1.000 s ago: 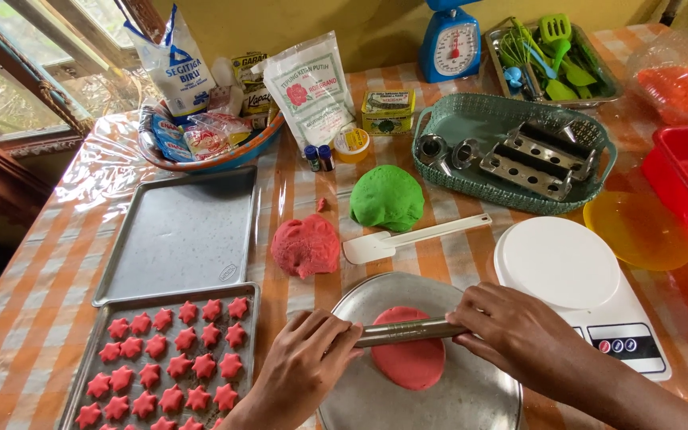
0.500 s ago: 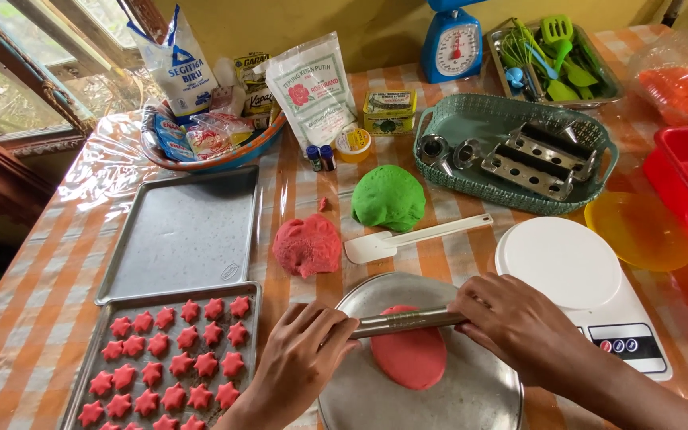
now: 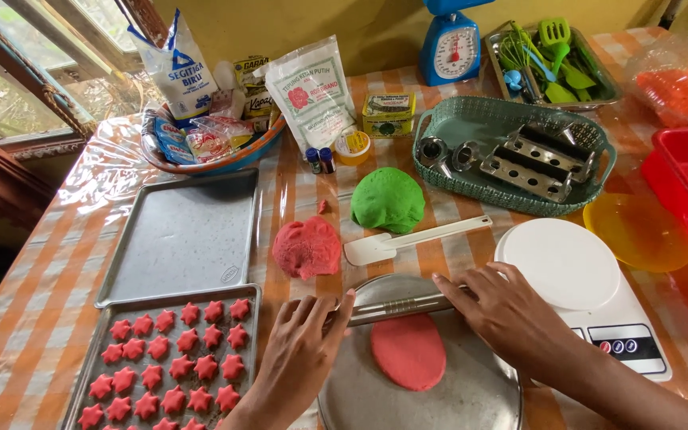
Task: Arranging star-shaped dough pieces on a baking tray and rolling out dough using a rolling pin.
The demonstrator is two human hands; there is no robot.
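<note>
The metal rolling pin (image 3: 396, 306) has moved up, off the flat red dough (image 3: 408, 351), to the far side of the round tray (image 3: 471, 398). The dough lies bare in the middle of that tray, at the bench's (image 3: 33, 318) near edge. The bench has an orange checked cloth under clear plastic, with a window at its far left corner. The left hand (image 3: 300, 358) and right hand (image 3: 503, 306) lie flat and open on the pin's ends, gripping nothing.
</note>
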